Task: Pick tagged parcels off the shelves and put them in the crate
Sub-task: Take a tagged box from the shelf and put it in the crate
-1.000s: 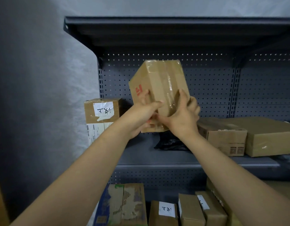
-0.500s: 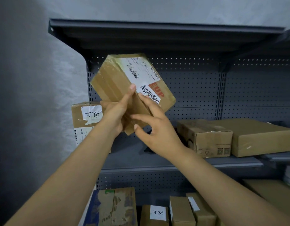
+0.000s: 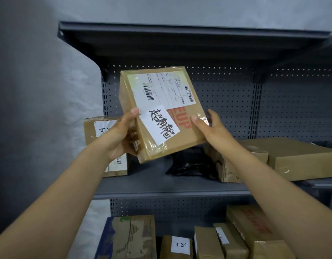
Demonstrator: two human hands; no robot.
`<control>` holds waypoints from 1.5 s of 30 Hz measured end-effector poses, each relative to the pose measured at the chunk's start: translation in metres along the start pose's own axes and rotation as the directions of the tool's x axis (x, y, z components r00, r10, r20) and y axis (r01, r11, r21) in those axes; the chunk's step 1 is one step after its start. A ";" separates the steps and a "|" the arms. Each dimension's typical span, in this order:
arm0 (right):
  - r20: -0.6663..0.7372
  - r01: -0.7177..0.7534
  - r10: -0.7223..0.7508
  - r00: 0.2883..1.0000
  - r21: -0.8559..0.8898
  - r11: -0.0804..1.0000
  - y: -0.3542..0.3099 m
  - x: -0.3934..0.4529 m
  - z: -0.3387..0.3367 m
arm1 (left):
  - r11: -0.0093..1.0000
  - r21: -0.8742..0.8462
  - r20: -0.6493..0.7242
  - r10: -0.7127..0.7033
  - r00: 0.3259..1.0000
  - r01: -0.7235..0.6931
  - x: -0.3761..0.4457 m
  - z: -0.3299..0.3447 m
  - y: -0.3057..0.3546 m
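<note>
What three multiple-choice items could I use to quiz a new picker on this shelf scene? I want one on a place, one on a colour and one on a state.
1. Where is the black bag?
A. on the shelf below the held box
B. on the top shelf
C. in the right hand

2. What colour is the handwritten tag on the held box?
A. yellow
B. white
C. blue

3. How is the held box carried?
A. resting flat on the shelf
B. in one hand only
C. tilted, held by both hands

Key: 1 A, the bag lies on the shelf under the box. 2 B, the tag is white with black writing. 3 C, the left hand and right hand grip its sides.
</note>
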State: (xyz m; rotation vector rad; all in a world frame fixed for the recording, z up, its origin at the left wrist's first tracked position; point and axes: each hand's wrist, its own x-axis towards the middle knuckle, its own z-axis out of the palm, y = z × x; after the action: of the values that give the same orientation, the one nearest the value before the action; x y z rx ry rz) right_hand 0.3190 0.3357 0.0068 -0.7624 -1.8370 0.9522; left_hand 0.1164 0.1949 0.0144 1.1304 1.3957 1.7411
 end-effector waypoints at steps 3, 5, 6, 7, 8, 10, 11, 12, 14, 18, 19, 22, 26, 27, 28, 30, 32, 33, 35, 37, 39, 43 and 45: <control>0.064 -0.238 0.230 0.971 0.326 0.915 0.012 0.002 0.002 | 0.994 -0.112 -0.010 0.009 1.000 -0.010 0.003 0.008 -0.008; 0.211 -0.357 0.289 0.934 0.524 0.773 0.016 0.002 0.008 | 0.977 -0.215 -0.028 -0.008 1.000 0.002 0.007 0.018 -0.012; 0.284 -0.390 0.272 0.920 0.577 0.717 0.015 -0.001 0.011 | 0.966 -0.259 -0.024 -0.004 1.000 -0.003 0.008 0.023 -0.014; 0.337 -0.402 0.235 0.912 0.607 0.686 0.014 -0.004 0.014 | 0.955 -0.297 -0.017 0.006 1.000 -0.011 0.011 0.028 -0.016; 0.369 -0.400 0.199 0.908 0.623 0.672 0.013 -0.004 0.018 | 0.943 -0.334 -0.006 0.013 1.000 -0.014 0.013 0.033 -0.018; 0.391 -0.391 0.162 0.906 0.628 0.673 0.012 -0.002 0.026 | 0.919 -0.394 0.014 0.017 1.000 -0.010 0.019 0.039 -0.023; 0.382 -0.379 0.154 0.911 0.632 0.676 0.013 0.000 0.029 | 0.912 -0.410 0.025 0.016 1.000 -0.005 0.021 0.043 -0.025; 0.370 -0.369 0.151 0.917 0.640 0.674 0.013 0.001 0.032 | 0.909 -0.416 0.034 0.011 0.999 0.004 0.022 0.045 -0.028; 0.313 -0.343 0.167 0.935 0.677 0.651 0.018 0.001 0.033 | 0.918 -0.394 0.041 -0.022 0.999 0.037 0.021 0.050 -0.034; 0.159 -0.219 0.151 0.976 0.723 0.655 0.033 0.005 0.025 | 0.942 -0.337 0.045 0.001 0.999 0.015 0.017 0.044 -0.041; 0.110 -0.182 0.149 0.983 0.725 0.665 0.035 0.007 0.020 | 0.933 -0.361 -0.003 -0.013 1.000 0.011 0.019 0.037 -0.039; -0.002 -0.106 0.150 0.989 0.699 0.707 0.046 0.009 -0.005 | 0.936 -0.353 -0.105 -0.036 0.994 -0.003 0.029 0.013 -0.028; 0.038 -0.136 0.155 0.987 0.710 0.691 0.063 -0.009 -0.029 | 1.000 0.000 0.128 0.020 0.992 -0.020 0.031 0.025 -0.006; 0.038 -0.132 0.149 0.988 0.704 0.698 0.066 -0.018 -0.034 | 0.998 0.067 0.184 -0.001 0.983 -0.012 0.031 0.033 -0.002; 0.022 -0.122 0.148 0.989 0.690 0.713 0.068 -0.026 -0.039 | 0.994 0.108 0.228 -0.035 0.973 0.011 0.033 0.039 0.000; -0.033 -0.098 0.157 0.987 0.649 0.754 0.070 -0.046 -0.051 | 0.991 0.133 0.361 -0.075 0.930 0.028 0.037 0.048 -0.001; -0.098 -0.071 0.166 0.981 0.619 0.782 0.070 -0.069 -0.065 | 0.991 0.135 0.512 -0.081 0.855 0.012 0.041 0.056 -0.006; -0.145 -0.046 0.165 0.976 0.600 0.799 0.071 -0.083 -0.073 | 0.992 0.128 0.567 -0.081 0.820 0.009 0.042 0.062 -0.008; -0.243 0.007 0.162 0.956 0.571 0.821 0.068 -0.113 -0.086 | 0.994 0.112 0.647 -0.075 0.758 0.003 0.041 0.080 -0.013; -0.325 0.041 0.190 0.927 0.589 0.807 0.059 -0.147 -0.094 | 0.995 0.095 0.725 -0.054 0.686 -0.022 0.032 0.100 -0.018; -0.405 0.073 0.197 0.893 0.562 0.824 0.047 -0.187 -0.099 | 0.998 0.047 0.797 -0.015 0.604 -0.038 0.018 0.120 -0.025; -0.567 0.050 0.201 0.799 0.395 0.917 0.016 -0.286 -0.103 | 0.998 -0.008 0.915 0.034 0.402 -0.068 -0.036 0.160 -0.038; -0.638 0.015 0.222 0.737 0.344 0.939 0.001 -0.339 -0.104 | 0.999 -0.044 0.945 0.043 0.324 -0.003 -0.074 0.180 -0.045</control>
State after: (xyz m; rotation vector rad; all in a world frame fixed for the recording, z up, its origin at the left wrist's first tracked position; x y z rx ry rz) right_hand 0.5498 0.0933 -0.1108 -0.8613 -0.9742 0.8691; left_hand 0.3088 0.2189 -0.0335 1.7310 0.5434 0.7106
